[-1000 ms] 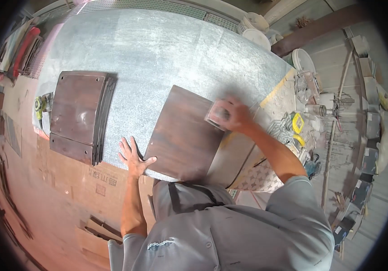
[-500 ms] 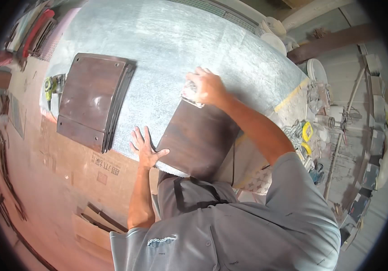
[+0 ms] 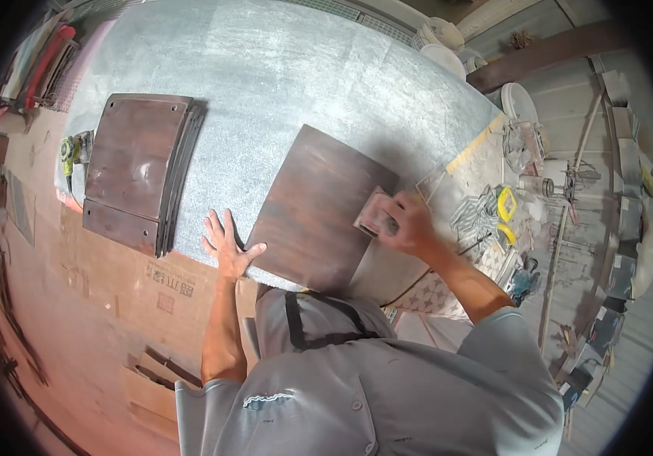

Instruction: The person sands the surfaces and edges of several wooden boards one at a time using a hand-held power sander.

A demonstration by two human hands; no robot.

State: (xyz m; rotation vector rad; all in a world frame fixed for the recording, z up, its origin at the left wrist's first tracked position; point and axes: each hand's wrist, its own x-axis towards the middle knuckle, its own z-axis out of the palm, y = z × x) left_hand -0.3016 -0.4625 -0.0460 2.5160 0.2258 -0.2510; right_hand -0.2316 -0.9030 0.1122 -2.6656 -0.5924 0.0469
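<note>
Head view: the brown panel (image 3: 315, 209) lies on the pale counter (image 3: 265, 68). The left hand (image 3: 229, 249), splayed and gripping nothing, merely braces its edge; the panel could skid if the right hand (image 3: 410, 224), curled around a block (image 3: 374, 213), pushes hard. Dark characters mark the cardboard (image 3: 125, 262).

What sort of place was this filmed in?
Probably a woodworking or finishing workshop: stacked brown panels on a large worktop, a greenish tool beside them, and the right hand holding a block at the edge of another panel.

Wide fisheye view from the head, downward over hands (image 3: 229, 249) and worktable (image 3: 265, 68).
</note>
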